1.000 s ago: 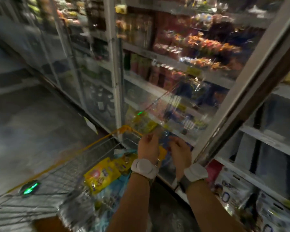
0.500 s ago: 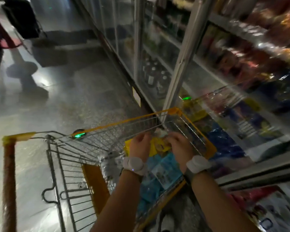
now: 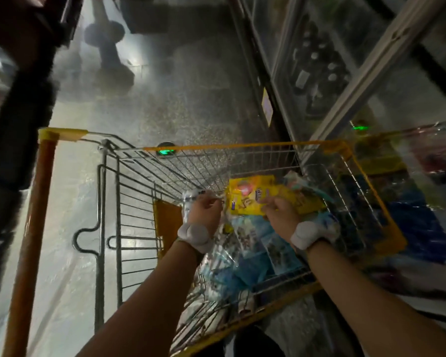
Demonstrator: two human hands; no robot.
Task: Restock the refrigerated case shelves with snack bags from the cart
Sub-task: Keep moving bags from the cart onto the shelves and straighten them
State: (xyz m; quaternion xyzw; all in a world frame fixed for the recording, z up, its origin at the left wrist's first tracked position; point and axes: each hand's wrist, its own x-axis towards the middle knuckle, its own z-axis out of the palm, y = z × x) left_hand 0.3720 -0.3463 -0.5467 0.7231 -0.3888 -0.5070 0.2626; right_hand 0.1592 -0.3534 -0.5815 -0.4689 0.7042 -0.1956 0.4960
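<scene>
The view has swung from the case shelves down into the cart (image 3: 245,146); both hands now reach for new stock there: left hand (image 3: 206,207) fingers grip a clear bag (image 3: 191,198), right hand (image 3: 281,212) fingers pinch the yellow snack bag (image 3: 252,194).

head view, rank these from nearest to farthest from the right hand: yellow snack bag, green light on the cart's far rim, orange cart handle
1. yellow snack bag: under the right hand, inside the cart.
2. green light: on the cart's far rim, ahead and to the left.
3. orange cart handle: at the far left of the view, past the left hand.
</scene>
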